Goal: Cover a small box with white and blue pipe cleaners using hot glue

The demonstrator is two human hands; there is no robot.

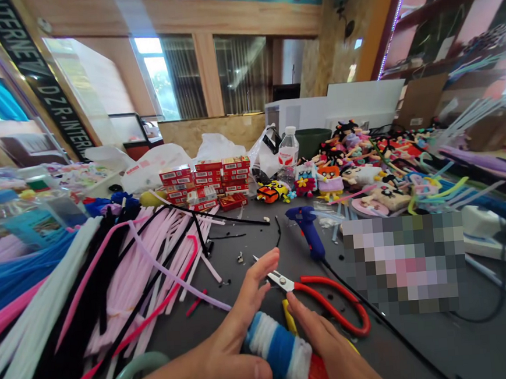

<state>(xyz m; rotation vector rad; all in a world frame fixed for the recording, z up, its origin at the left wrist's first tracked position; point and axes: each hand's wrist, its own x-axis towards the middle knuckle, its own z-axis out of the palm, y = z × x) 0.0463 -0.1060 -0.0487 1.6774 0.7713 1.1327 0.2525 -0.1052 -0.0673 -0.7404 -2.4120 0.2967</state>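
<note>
Between my palms sits a roll wrapped in fuzzy pipe cleaner (284,350), banded white, blue and red. My left hand (230,350), with a green bangle at the wrist, lies along its left side, fingers stretched forward and thumb over it. My right hand (329,344) presses against the other side, its fingers pointing forward and partly hidden. Just beyond the fingertips lie red-handled scissors (363,315), blades pointing left and slightly parted. A yellow piece (288,316) shows beside the roll, partly covered by my right hand.
Bundles of pipe cleaners (129,287) spread over the left side. A blue glue gun (306,232) lies ahead, its black cord (371,303) running to the lower right. Stacked red boxes (208,181), a plastic bottle (288,149) and many small dolls (355,146) stand behind.
</note>
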